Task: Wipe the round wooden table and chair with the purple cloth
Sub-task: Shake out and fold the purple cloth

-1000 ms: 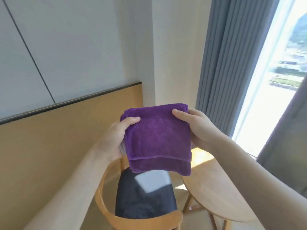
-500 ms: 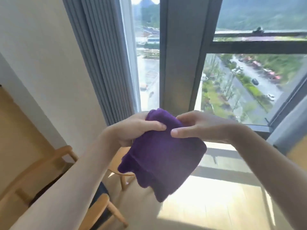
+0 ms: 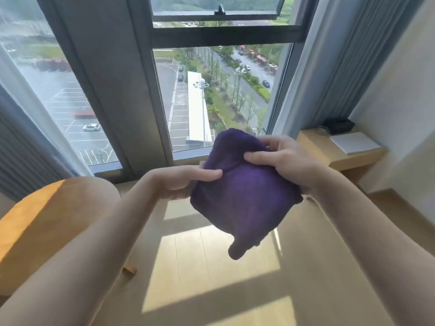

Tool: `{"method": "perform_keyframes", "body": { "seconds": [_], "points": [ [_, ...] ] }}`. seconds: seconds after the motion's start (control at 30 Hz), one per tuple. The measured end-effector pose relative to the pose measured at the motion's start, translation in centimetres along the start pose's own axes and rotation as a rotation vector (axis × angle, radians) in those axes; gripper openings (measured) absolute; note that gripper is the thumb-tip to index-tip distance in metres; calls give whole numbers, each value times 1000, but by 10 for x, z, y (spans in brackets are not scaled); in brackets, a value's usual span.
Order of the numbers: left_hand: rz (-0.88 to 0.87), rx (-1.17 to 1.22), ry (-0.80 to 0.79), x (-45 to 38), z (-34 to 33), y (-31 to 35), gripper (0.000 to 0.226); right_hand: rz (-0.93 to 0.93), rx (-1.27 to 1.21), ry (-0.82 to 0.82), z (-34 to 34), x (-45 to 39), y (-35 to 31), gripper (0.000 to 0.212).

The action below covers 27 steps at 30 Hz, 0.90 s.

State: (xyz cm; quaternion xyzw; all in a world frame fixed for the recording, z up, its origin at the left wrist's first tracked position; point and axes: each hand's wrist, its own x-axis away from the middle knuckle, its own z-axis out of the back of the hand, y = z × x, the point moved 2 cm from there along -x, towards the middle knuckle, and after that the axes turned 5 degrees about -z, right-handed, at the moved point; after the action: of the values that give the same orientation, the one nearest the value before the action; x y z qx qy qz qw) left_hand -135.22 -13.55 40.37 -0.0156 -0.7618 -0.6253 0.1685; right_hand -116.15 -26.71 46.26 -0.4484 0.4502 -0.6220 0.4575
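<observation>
I hold the folded purple cloth [image 3: 242,198] in mid-air in front of the window, above the floor. My left hand [image 3: 181,181] pinches its left edge, thumb on the near face. My right hand [image 3: 282,161] grips its upper right part, thumb across the front. A corner of the cloth hangs down loose. The round wooden table [image 3: 47,227] lies at the lower left, partly behind my left forearm, half in sunlight. The chair is out of view.
A tall window [image 3: 211,95] with a dark frame fills the far side, grey curtains [image 3: 329,67] at both ends. A low wooden shelf [image 3: 329,151] at the right carries a white pad and a dark box. The wooden floor [image 3: 211,267] has sun patches.
My view has swung right from the wall and chair to the window. The cloth went from a flat folded square to a bunched shape, both hands still on it.
</observation>
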Motion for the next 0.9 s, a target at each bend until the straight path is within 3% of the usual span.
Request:
{"method": "perform_keyframes", "body": {
  "seconds": [0.1, 0.23, 0.33, 0.4, 0.5, 0.57, 0.67, 0.9],
  "points": [
    [-135, 322, -128, -57, 0, 0, 59, -23, -189, 166, 62, -10, 13, 12],
    [-315, 759, -246, -142, 3, 0, 104, -41, -417, 400, 135, -34, 44, 16],
    [-318, 937, -292, -214, -4, -2, 103, -66, -498, 533, 180, -56, 73, 26],
    [-208, 868, -258, -259, -11, 5, 91, -98, -510, 653, 206, -65, 92, 27],
    [-88, 522, -189, -317, -12, 17, 58, -188, -439, 822, 237, -68, 120, 20],
    [-35, 382, -180, -355, -13, 27, 47, -233, -412, 903, 256, -70, 136, 17],
    [20, 306, -159, -410, -16, 37, 52, -286, -470, 1027, 286, -66, 157, 16],
    [103, 274, -293, -533, -63, 56, 58, -328, -577, 1195, 374, -54, 207, 12]
  ]
}}
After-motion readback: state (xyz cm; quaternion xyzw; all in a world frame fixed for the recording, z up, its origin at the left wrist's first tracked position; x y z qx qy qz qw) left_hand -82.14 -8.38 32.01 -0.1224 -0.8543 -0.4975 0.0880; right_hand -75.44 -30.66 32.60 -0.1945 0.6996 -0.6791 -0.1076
